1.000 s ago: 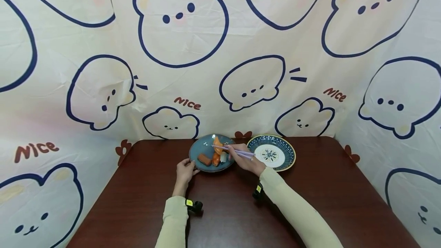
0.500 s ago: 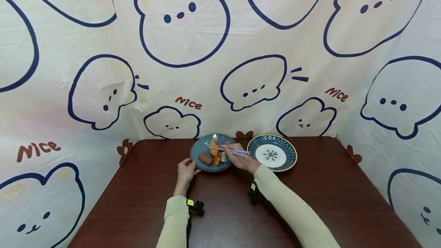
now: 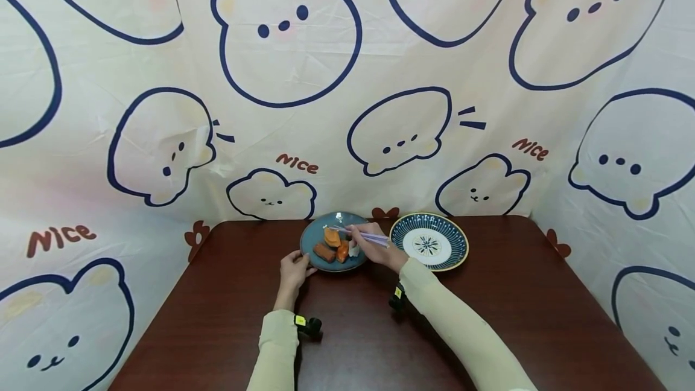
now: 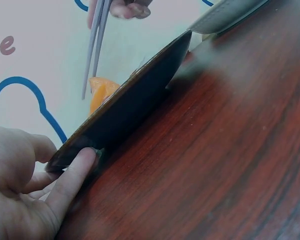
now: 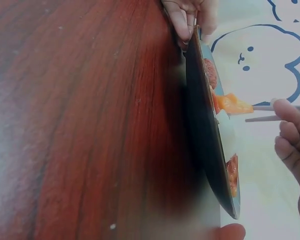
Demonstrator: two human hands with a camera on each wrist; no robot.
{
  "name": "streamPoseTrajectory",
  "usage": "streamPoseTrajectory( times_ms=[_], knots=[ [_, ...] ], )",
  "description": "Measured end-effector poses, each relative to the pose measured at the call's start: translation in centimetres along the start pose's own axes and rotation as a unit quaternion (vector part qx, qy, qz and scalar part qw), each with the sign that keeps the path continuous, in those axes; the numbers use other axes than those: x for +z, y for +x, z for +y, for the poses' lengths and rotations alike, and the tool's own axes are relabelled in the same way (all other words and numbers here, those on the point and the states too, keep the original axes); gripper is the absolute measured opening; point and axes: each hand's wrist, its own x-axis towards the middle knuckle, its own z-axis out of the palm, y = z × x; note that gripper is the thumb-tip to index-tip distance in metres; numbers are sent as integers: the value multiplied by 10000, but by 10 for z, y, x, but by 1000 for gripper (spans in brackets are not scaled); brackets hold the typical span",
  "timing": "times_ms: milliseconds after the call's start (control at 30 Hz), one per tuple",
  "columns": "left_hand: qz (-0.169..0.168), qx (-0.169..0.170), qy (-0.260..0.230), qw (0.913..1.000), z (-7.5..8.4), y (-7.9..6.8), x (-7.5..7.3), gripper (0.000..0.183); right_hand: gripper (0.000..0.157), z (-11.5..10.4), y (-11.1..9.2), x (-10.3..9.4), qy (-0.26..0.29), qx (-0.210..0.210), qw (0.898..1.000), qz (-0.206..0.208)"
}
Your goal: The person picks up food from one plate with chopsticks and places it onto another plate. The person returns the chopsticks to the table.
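Observation:
My left hand (image 3: 294, 270) grips the near left rim of a blue plate (image 3: 311, 235), with fingers above and below the edge in the left wrist view. My right hand (image 3: 380, 249) holds a pair of pale purple chopsticks (image 3: 373, 238) over that plate. Their tips are spread beside an orange food piece (image 5: 235, 104), which looks like a wedge. In the head view this piece rests next to a brown block-shaped piece (image 3: 324, 251), a glazed orange-red piece (image 3: 342, 251) and a white piece (image 3: 354, 250) near the right fingers.
A patterned plate (image 3: 399, 231) with a blue, white and yellow rim stands just right of the blue one, partly behind the right hand. Both sit at the far edge of a dark red-brown table (image 3: 358, 330), close to a printed cloth backdrop (image 3: 326, 137).
The orange piece has come left and down onto the blue plate, among the other food. The chopsticks shifted left with it, and their tips now sit above it. The left hand stays put.

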Motion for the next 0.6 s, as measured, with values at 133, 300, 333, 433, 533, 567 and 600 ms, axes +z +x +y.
streamPoseTrajectory(
  times_ms=[133,300,333,433,533,567,600],
  knots=[
    [14,-13,24,10000,0,2,0,40,42,0,-7,-1,-111,-213,9995,190],
    [34,9,6,10000,-3,4,-1,41,49,-1,-13,-3,-189,-404,9990,74],
    [26,27,1,10000,-3,4,-1,41,49,-2,-13,-4,-186,-421,9989,41],
    [10,43,9,10000,-4,4,-2,42,48,-3,-14,-6,-253,-425,9988,-62],
    [6,8,19,10000,-4,4,-1,42,47,-3,-16,-9,-398,-286,9986,-170],
    [6,4,20,10000,-3,4,-1,42,47,-3,-16,-9,-464,-225,9985,-199],
    [6,-5,17,10000,-3,4,0,42,47,-3,-16,-10,-496,-142,9984,-232]
  ],
)
